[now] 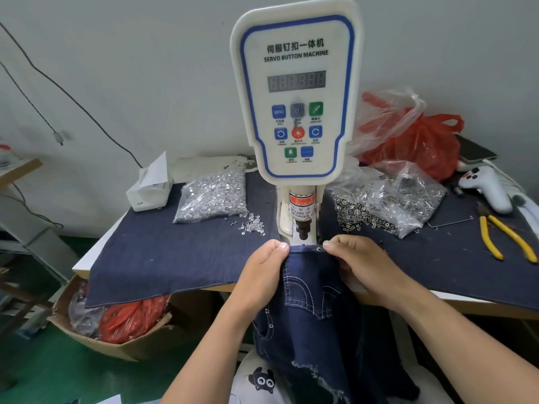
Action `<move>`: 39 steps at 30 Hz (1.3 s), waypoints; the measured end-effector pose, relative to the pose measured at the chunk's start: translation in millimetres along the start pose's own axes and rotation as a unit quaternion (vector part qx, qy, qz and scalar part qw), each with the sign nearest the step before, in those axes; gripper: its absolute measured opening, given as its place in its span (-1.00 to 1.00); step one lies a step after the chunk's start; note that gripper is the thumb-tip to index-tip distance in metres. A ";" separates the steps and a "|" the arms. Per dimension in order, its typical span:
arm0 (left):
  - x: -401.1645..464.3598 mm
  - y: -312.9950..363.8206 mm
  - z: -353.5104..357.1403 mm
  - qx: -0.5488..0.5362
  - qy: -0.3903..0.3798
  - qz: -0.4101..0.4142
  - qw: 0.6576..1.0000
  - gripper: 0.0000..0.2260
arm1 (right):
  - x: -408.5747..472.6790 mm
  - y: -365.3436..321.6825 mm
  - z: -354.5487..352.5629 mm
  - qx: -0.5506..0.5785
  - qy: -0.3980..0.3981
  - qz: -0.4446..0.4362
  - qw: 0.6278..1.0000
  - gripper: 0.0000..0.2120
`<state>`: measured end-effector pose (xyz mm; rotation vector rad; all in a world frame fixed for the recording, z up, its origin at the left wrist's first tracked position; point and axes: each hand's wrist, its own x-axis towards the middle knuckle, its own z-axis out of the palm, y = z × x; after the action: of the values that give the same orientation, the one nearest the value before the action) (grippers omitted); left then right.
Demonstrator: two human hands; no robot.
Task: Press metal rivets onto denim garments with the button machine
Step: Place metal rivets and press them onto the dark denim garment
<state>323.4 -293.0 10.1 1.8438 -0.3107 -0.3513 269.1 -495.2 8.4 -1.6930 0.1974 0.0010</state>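
So, denim garment (312, 290) hung off table (84, 262) edge, top hem stretched flat right under button machine (296, 91) punch (302, 230). One rivet (318, 249) already sat in hem beside right hand (358, 262). Left hand (262, 275) grip pinched hem at left, right grip pinched it at right. Looked like positioning step. Next probably needs spot lined under punch, fingers kept well out. Rivet bags (211, 196) sat behind on table.

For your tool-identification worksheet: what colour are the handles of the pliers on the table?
Yellow. The pliers lie at the table's right side, clearest in the head view.
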 end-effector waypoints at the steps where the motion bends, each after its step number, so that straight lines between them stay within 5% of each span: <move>1: 1.5 -0.7 0.9 0.002 0.001 0.000 1.000 -0.71 | 1.5 2.5 0.2 0.022 -0.003 0.007 1.000 -0.67; 14: 10.0 -4.3 7.1 0.005 0.017 0.013 1.000 -0.70 | 7.0 7.6 1.8 0.156 0.013 0.038 0.987 -0.61; 39: 14.0 -10.2 8.0 0.007 0.011 0.014 1.000 -0.66 | 6.3 3.9 3.3 0.130 0.030 0.075 0.988 -0.62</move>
<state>333.5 -302.4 -3.0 1.8548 -0.3235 -0.3095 275.2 -493.2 3.4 -1.4154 0.3544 0.0339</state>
